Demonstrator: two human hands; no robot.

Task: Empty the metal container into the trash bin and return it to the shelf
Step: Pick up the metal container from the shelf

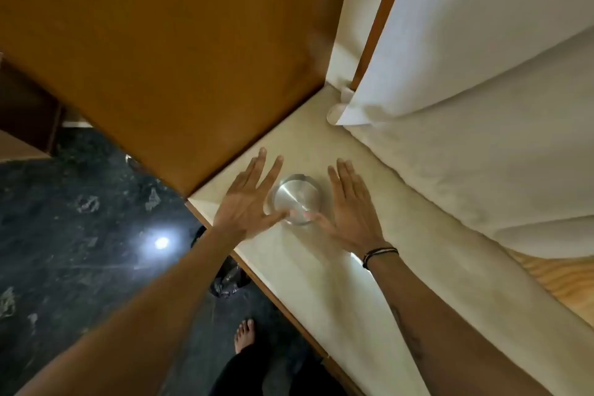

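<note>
A small round metal container [297, 198] stands on the cream shelf [369, 267], near its front edge. My left hand [249, 196] lies flat to the left of it, fingers spread, thumb touching its near rim. To the right of the container is my right hand [348, 202], also flat with fingers straight and the thumb at the near rim. Neither hand wraps around the container. Below the shelf edge a dark bag [226, 280] shows, partly hidden by my left forearm; I cannot tell whether it lines a trash bin.
A brown wooden panel [160, 58] walls the shelf on the left. White fabric [482, 106] hangs at the right and back. Dark marbled floor [80, 235] lies below left, with my bare foot [244, 334] on it.
</note>
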